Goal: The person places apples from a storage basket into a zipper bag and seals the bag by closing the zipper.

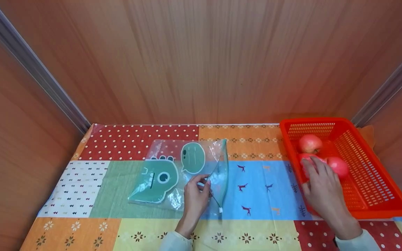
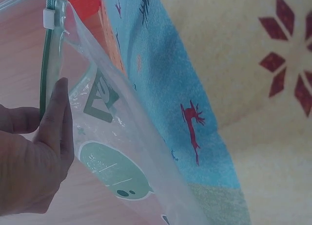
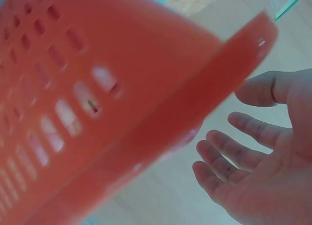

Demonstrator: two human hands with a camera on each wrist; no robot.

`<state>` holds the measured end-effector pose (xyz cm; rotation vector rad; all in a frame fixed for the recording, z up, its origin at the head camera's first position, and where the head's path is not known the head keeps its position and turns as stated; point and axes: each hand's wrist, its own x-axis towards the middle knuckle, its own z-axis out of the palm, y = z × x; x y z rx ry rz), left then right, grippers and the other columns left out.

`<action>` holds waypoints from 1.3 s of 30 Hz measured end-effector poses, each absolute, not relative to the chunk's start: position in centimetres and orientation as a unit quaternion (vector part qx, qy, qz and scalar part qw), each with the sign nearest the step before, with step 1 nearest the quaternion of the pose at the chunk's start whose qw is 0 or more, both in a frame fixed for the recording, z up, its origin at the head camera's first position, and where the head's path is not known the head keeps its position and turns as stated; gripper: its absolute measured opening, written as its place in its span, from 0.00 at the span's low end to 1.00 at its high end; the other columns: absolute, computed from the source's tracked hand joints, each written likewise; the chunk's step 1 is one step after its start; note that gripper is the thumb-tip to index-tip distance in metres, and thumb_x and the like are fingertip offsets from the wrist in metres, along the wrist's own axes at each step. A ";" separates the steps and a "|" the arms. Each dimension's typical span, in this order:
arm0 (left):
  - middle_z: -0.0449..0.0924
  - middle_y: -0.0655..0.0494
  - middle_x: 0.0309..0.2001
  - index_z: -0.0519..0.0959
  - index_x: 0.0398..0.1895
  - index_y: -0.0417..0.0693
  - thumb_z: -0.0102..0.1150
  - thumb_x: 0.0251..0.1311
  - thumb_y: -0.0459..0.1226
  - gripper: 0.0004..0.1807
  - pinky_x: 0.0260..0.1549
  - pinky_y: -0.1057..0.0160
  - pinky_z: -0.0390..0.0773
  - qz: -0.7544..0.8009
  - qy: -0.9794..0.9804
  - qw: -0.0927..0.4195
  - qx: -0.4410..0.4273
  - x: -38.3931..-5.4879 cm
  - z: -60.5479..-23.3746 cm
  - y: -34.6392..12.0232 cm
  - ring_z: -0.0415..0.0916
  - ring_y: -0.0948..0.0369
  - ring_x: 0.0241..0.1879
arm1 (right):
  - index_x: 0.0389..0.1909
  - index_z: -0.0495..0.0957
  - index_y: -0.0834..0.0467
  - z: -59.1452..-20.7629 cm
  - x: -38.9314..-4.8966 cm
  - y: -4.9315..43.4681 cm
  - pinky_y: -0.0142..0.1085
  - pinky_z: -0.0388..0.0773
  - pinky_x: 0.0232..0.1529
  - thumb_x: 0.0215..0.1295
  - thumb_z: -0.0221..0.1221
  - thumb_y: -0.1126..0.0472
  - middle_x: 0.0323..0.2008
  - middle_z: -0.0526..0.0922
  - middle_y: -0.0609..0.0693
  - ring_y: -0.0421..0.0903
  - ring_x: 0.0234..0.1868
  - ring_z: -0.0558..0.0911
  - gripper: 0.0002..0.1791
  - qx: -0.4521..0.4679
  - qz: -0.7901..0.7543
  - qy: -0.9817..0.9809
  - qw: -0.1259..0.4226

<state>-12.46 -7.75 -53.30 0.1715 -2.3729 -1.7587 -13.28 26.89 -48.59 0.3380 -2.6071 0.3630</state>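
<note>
My left hand (image 1: 197,195) pinches the green zip edge of a clear plastic zipper bag (image 1: 173,205) printed with a green cartoon dinosaur. In the left wrist view, thumb and fingers grip that green strip (image 2: 46,69), below its white slider (image 2: 49,19). The bag's mouth faces right. My right hand (image 1: 323,184) reaches over the left side of a red plastic basket (image 1: 372,174), fingers spread and slightly bent above the apples. A pink-red apple (image 1: 310,143) lies at the back, another apple (image 1: 337,167) to its right, and a third is partly hidden by the fingers.
A patchwork-print cloth (image 1: 145,230) covers the table. Wood-grain panels (image 1: 222,62) stand behind and on both sides, with the basket close to the right one. The basket's raised rim (image 3: 195,98) lies close to the right fingers.
</note>
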 end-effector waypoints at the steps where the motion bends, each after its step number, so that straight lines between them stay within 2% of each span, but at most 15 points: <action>1: 0.81 0.50 0.36 0.85 0.51 0.35 0.63 0.69 0.26 0.10 0.25 0.66 0.85 -0.592 -0.799 0.090 0.059 -12.4 -53.3 -7.7 0.80 0.62 0.27 | 0.67 0.74 0.67 -48.5 -13.3 27.1 0.70 0.74 0.61 0.50 0.71 0.76 0.65 0.74 0.69 0.69 0.60 0.74 0.38 0.121 0.132 -0.955 0.238; 7: 0.81 0.51 0.36 0.86 0.51 0.37 0.63 0.70 0.26 0.10 0.26 0.66 0.85 -0.589 -0.801 0.090 0.061 -12.3 -53.3 -7.7 0.80 0.62 0.28 | 0.67 0.73 0.68 -48.3 -13.6 28.3 0.73 0.73 0.61 0.47 0.72 0.76 0.65 0.73 0.70 0.70 0.59 0.73 0.41 0.118 0.119 -0.960 0.226; 14: 0.81 0.50 0.36 0.85 0.51 0.36 0.63 0.70 0.26 0.10 0.25 0.67 0.84 -0.592 -0.799 0.093 0.055 -12.2 -53.5 -7.7 0.80 0.62 0.27 | 0.66 0.73 0.69 -48.2 -14.0 29.3 0.72 0.74 0.59 0.43 0.77 0.74 0.64 0.73 0.72 0.71 0.57 0.74 0.44 0.133 0.092 -0.961 0.226; 22: 0.81 0.50 0.35 0.86 0.50 0.35 0.63 0.68 0.24 0.10 0.25 0.68 0.84 -0.588 -0.801 0.098 0.057 -12.3 -53.6 -7.8 0.80 0.62 0.26 | 0.67 0.73 0.69 -47.2 -14.5 30.2 0.73 0.71 0.62 0.40 0.79 0.72 0.66 0.72 0.72 0.72 0.59 0.73 0.47 0.156 0.073 -0.966 0.194; 32: 0.81 0.50 0.35 0.84 0.52 0.32 0.62 0.69 0.25 0.11 0.25 0.67 0.85 -0.600 -0.793 0.088 0.053 -12.1 -53.6 -7.8 0.80 0.62 0.26 | 0.66 0.72 0.67 -46.8 -15.2 30.9 0.73 0.71 0.62 0.38 0.82 0.70 0.64 0.75 0.71 0.72 0.59 0.74 0.49 0.202 0.046 -0.960 0.186; 39: 0.81 0.51 0.36 0.85 0.52 0.34 0.63 0.70 0.26 0.11 0.26 0.67 0.85 -0.597 -0.796 0.087 0.054 -12.1 -53.5 -7.8 0.80 0.63 0.27 | 0.67 0.72 0.66 -47.0 -15.8 31.1 0.73 0.71 0.62 0.37 0.82 0.69 0.64 0.75 0.70 0.71 0.59 0.74 0.50 0.202 0.038 -0.964 0.167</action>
